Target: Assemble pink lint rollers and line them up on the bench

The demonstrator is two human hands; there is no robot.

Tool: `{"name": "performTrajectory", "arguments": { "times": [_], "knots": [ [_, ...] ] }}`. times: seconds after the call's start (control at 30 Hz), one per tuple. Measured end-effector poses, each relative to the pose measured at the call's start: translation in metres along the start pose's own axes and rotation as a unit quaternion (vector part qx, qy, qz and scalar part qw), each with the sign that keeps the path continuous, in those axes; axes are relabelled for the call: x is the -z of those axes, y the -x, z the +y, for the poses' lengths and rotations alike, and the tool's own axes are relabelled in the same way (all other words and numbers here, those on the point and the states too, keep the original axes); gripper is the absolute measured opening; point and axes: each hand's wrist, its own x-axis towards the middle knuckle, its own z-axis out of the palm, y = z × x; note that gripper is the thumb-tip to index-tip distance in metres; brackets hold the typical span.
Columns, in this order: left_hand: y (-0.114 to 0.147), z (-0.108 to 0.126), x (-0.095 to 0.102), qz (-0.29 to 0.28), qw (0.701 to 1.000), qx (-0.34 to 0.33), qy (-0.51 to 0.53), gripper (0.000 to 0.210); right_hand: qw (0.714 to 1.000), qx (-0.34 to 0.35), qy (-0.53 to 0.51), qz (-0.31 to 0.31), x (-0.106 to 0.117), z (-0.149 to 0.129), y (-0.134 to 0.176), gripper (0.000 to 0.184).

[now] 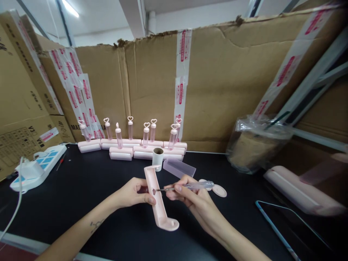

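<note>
My left hand (134, 194) is closed around the middle of a pale pink, trough-shaped plastic housing (160, 210) with a raised piece at each end. The housing is tilted, its hollow side facing me. In my right hand (194, 197) is a screwdriver (199, 185) with a clear handle, held between thumb and fingers. Its shaft points left, and the tip meets a small dark spot in the trough's wall beside my left thumb. Just behind the housing stands a small white roll (157, 159) with a brown core. A translucent mauve cover (179, 168) lies beside it.
Several pink rollers (121, 153) with heart-topped handles line the back by a cardboard wall (231, 72). Pink round caps (219, 190) lie right of my hand. A bagged drink cup (252, 146), another pink housing (301, 190) and a phone (290, 228) are right; a power strip (51, 163) is left.
</note>
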Motion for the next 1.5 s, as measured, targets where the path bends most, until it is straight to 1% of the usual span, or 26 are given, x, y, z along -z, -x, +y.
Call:
{"name": "performTrajectory", "arguments": {
  "times": [0.17, 0.3, 0.4, 0.57, 0.7, 0.87, 0.97, 1.03, 1.07, 1.1, 1.13, 1.2, 1.23, 1.27, 1.3, 1.37, 1.43, 1.5],
  "knots": [
    [0.000, 0.001, -0.001, 0.004, 1.000, -0.006, -0.005, 0.039, 1.000, 0.001, -0.004, -0.001, -0.002, 0.002, 0.002, 0.020],
    [-0.001, 0.001, -0.002, 0.022, 1.000, -0.014, -0.002, 0.042, 0.999, 0.033, 0.020, 0.025, -0.007, 0.002, 0.006, 0.020],
    [0.000, 0.001, -0.003, 0.016, 1.000, -0.023, -0.001, 0.042, 0.997, 0.049, 0.038, 0.041, -0.010, 0.001, 0.008, 0.020],
    [0.002, 0.003, -0.003, -0.005, 1.000, -0.030, -0.008, 0.039, 0.999, 0.016, 0.010, 0.026, -0.008, 0.001, 0.006, 0.021],
    [0.002, 0.004, -0.005, 0.006, 1.000, -0.023, -0.012, 0.042, 1.000, 0.002, -0.011, 0.019, -0.006, 0.003, 0.005, 0.021],
    [0.003, 0.007, -0.010, 0.023, 0.998, -0.021, -0.048, 0.042, 1.000, -0.011, -0.011, -0.009, -0.011, 0.006, 0.006, 0.020],
    [0.002, 0.010, -0.008, 0.045, 0.996, -0.054, -0.058, 0.040, 1.000, 0.022, 0.004, -0.003, -0.010, 0.004, 0.005, 0.018],
    [0.002, 0.012, -0.004, 0.053, 0.993, -0.066, -0.080, 0.040, 0.996, 0.082, 0.027, 0.007, -0.004, -0.001, 0.003, 0.017],
    [0.001, 0.013, -0.002, 0.058, 0.991, -0.065, -0.097, 0.041, 0.990, 0.127, 0.048, 0.023, 0.000, -0.005, 0.002, 0.016],
    [0.001, 0.014, 0.000, 0.068, 0.989, -0.059, -0.119, 0.042, 0.979, 0.181, 0.081, 0.045, 0.004, -0.010, 0.002, 0.014],
    [0.000, 0.014, 0.002, 0.081, 0.985, -0.050, -0.144, 0.042, 0.960, 0.238, 0.129, 0.071, 0.008, -0.015, 0.002, 0.012],
    [0.000, 0.015, 0.004, 0.113, 0.973, -0.036, -0.198, 0.043, 0.901, 0.331, 0.256, 0.116, 0.016, -0.024, 0.003, 0.012],
    [0.000, 0.015, 0.003, 0.125, 0.966, -0.030, -0.226, 0.043, 0.865, 0.364, 0.322, 0.122, 0.018, -0.028, 0.004, 0.015],
    [0.000, 0.014, 0.002, 0.134, 0.958, -0.025, -0.252, 0.042, 0.832, 0.384, 0.385, 0.112, 0.019, -0.029, 0.005, 0.021],
    [0.000, 0.014, 0.001, 0.139, 0.951, -0.020, -0.276, 0.042, 0.802, 0.391, 0.442, 0.086, 0.020, -0.029, 0.006, 0.027],
    [-0.001, 0.013, -0.004, 0.139, 0.938, -0.010, -0.317, 0.040, 0.753, 0.376, 0.540, 0.011, 0.016, -0.022, 0.007, 0.033],
    [-0.003, 0.011, -0.008, 0.141, 0.926, 0.000, -0.349, 0.039, 0.705, 0.336, 0.622, -0.054, 0.010, -0.010, 0.005, 0.030],
    [-0.005, 0.010, -0.012, 0.141, 0.918, 0.005, -0.371, 0.039, 0.668, 0.298, 0.677, -0.083, 0.003, 0.004, 0.003, 0.027]
  ]
}}
